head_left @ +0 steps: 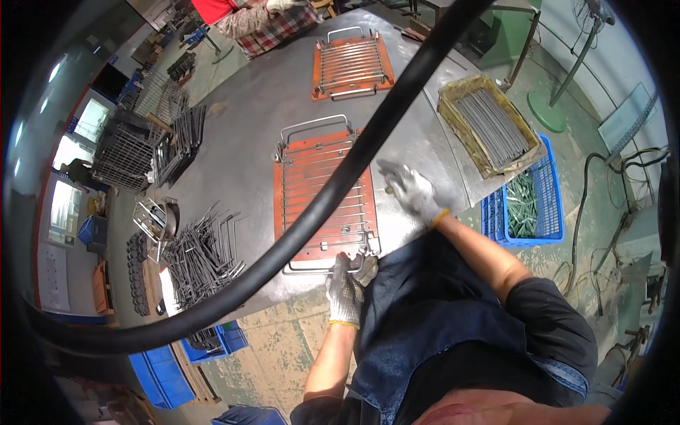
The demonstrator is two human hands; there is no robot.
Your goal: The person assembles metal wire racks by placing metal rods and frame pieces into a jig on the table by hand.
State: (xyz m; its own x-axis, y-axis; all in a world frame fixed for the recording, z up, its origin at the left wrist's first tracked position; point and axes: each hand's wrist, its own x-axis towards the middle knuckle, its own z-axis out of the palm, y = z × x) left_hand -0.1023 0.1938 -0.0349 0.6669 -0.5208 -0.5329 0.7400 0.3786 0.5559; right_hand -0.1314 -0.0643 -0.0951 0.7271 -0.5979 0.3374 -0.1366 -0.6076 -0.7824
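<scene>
On the metal worktable, a red-orange jig plate [304, 166] bears several parallel thin metal rods. A bent wire handle [312, 122] stands at its far end, and a bent metal rod [304, 270] lies along its near end. My left hand [345, 290], in a grey-white glove, is at the plate's near right corner, its fingers closed around the end of the near bent rod. My gloved right hand [412, 191] hovers over or rests on the table right of the plate, fingers stretched out; I see nothing held in it. A thick black cable crosses in front of the plate.
A second orange jig [352, 67] with rods lies farther away. Right are a yellowish bin of straight rods [489, 124] and a blue crate [552, 202] with green pieces. Left is a pile of bent rods [202, 251]. Another person's gloved hand [282, 6] shows at the far edge.
</scene>
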